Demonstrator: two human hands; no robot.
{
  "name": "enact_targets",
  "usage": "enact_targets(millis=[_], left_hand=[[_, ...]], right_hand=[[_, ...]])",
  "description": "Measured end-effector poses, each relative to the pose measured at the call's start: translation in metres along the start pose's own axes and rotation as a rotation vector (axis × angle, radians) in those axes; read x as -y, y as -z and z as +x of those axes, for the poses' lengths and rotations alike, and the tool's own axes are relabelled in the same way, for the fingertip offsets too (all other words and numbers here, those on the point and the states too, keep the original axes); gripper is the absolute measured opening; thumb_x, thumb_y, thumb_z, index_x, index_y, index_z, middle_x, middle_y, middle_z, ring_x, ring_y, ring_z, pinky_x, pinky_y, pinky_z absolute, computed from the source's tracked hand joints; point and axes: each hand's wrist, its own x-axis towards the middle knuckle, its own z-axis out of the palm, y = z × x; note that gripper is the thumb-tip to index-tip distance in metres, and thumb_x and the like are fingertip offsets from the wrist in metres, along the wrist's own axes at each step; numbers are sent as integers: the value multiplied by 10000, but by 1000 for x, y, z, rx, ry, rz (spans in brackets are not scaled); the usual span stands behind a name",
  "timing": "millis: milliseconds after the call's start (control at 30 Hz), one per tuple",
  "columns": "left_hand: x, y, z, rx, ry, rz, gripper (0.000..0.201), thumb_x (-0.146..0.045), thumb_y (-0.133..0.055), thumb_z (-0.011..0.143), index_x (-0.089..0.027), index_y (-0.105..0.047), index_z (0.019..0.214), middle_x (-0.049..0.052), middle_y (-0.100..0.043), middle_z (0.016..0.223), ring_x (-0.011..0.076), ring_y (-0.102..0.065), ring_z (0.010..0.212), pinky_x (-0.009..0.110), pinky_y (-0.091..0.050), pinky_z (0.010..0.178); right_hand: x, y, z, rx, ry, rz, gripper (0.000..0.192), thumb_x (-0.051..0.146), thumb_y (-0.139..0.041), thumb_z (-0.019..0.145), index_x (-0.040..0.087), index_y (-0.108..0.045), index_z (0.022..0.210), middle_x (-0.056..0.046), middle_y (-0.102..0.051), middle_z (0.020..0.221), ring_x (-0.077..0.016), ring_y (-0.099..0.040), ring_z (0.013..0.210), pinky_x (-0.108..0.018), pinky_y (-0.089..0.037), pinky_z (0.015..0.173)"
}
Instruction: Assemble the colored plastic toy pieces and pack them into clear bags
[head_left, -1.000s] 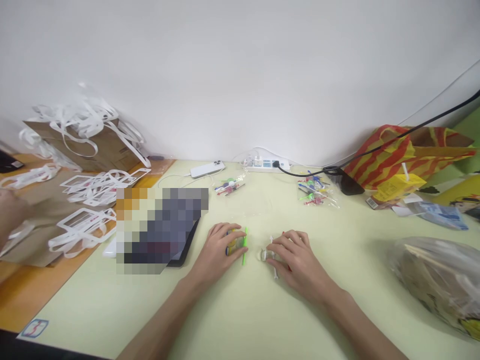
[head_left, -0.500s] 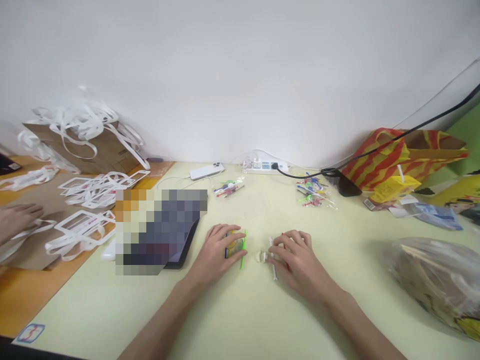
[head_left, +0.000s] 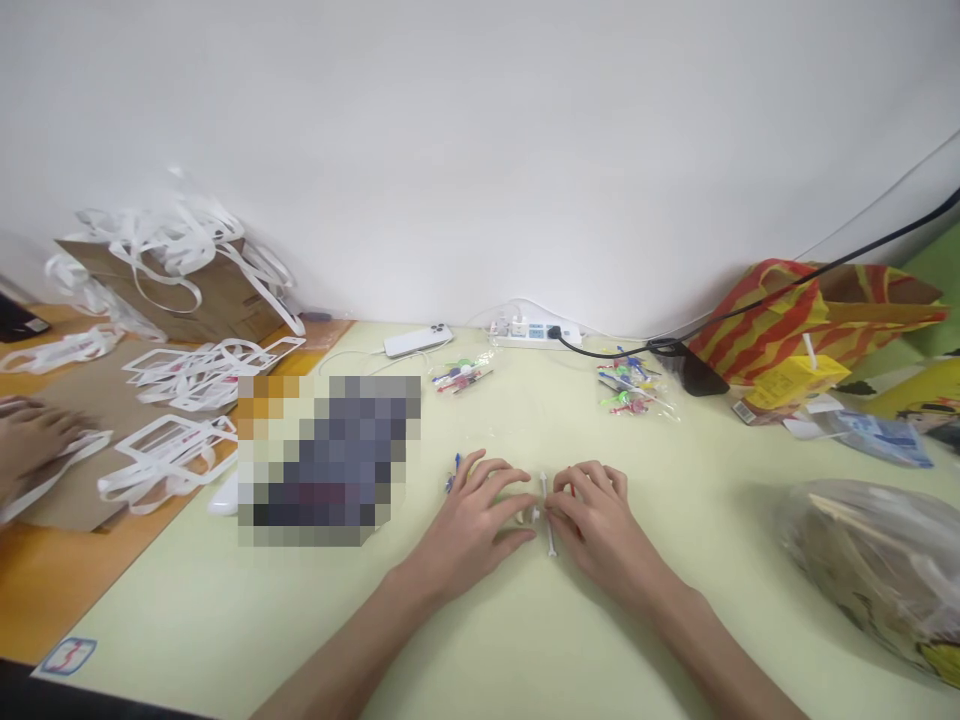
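My left hand [head_left: 480, 520] hovers low over the table with fingers apart. Its fingertips and thumb curve around the left side of a small white plastic stick with flared ends [head_left: 550, 525], without visibly closing on it. My right hand [head_left: 596, 510] is on the other side, its fingers bent and its fingertips against the stick. A bit of a red piece [head_left: 572, 488] shows behind those fingers. Small blue pieces [head_left: 454, 472] peek out beyond my left hand, the rest of them covered by it.
Bagged colourful plastic parts lie behind, left [head_left: 463, 374] and right [head_left: 634, 385]. A white phone [head_left: 418, 341], power strip [head_left: 532, 332] and blurred-out dark object [head_left: 330, 460] sit further off. At right stand a juice carton [head_left: 799, 385] and plastic bag [head_left: 870, 570]. Another person's hand [head_left: 34, 440] works at left.
My left hand has moved right, away from the green, yellow and blue pieces, towards the white stick. My right hand has stayed nearly in place.
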Motion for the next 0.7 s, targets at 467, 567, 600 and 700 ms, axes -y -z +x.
enact_targets(millis=[467, 567, 600, 700], left_hand=[[2, 5, -3, -93, 43, -106, 153, -208, -621, 942, -252, -647, 1086, 27, -720, 1133, 209, -618, 1143, 507, -317, 1181], [3, 10, -4, -156, 82, -185, 185, -210, -617, 939, -248, -645, 1118, 34, -729, 1032, 211, -635, 1082, 484, -389, 1129], [3, 11, -4, -171, 104, -219, 182, -219, -620, 937, -248, -653, 1114, 40, -725, 1018, 216, -635, 1072, 471, -424, 1095], [2, 15, -5, -189, 192, -354, 167, -250, -632, 935, -246, -672, 1097, 59, -712, 1042, 224, -633, 1072, 411, -507, 983]], right_hand=[[4, -9, 1, -44, 9, -21, 218, 55, -526, 951, 201, -670, 877, -59, -653, 965, -223, -522, 962, -418, -347, 876], [4, -3, 1, -76, 8, 13, 218, 28, -513, 936, 201, -644, 915, -56, -665, 986, -217, -533, 962, -408, -370, 864], [4, -1, 2, -85, 17, 24, 218, 28, -505, 938, 203, -636, 937, -61, -671, 1012, -220, -539, 971, -408, -383, 861], [6, 5, 1, -115, 67, 66, 256, 20, -463, 936, 217, -616, 996, -87, -671, 1147, -244, -556, 1027, -423, -439, 862]])
